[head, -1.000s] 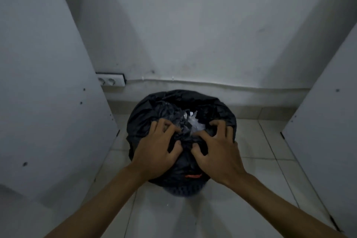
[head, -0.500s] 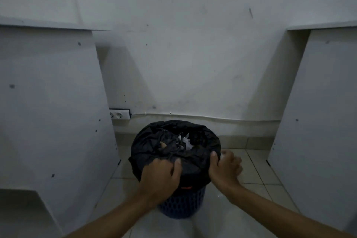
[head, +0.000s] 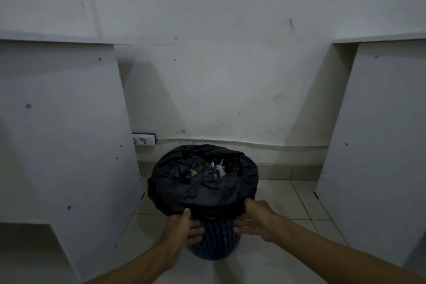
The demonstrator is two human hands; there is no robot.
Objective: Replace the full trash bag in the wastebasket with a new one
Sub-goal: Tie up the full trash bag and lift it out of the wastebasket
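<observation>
Head view: we look down at a wastebasket (head: 214, 241) on a tiled floor (head: 288, 203), lower centre of the frame.
Wastebasket: dark blue, with a perforated wall, standing upright between two white panels.
Trash bag: a black trash bag (head: 202, 182) lines the basket, its edge folded down over the rim; crumpled white scraps (head: 219, 168) and something tan show in the open top.
Left hand: our left hand (head: 182, 226) is at the lower left of the bag's folded edge, thumb up against the black plastic, fingers curled round the basket wall beneath it, gripping the wastebasket.
Right hand: our right hand (head: 255, 217) is at the lower right of the bag's edge, thumb on the plastic, fingers stretched fairly straight along the basket wall; the view is blurred there, so we cannot tell whether it grips.
Left panel: a white board (head: 64, 134) fills the left of the frame.
Right panel: another white board (head: 378, 122) fills the right.
Wall: a white wall (head: 219, 64) fills the upper centre, with a twin socket (head: 143, 140) at centre left, just above and behind the basket.
</observation>
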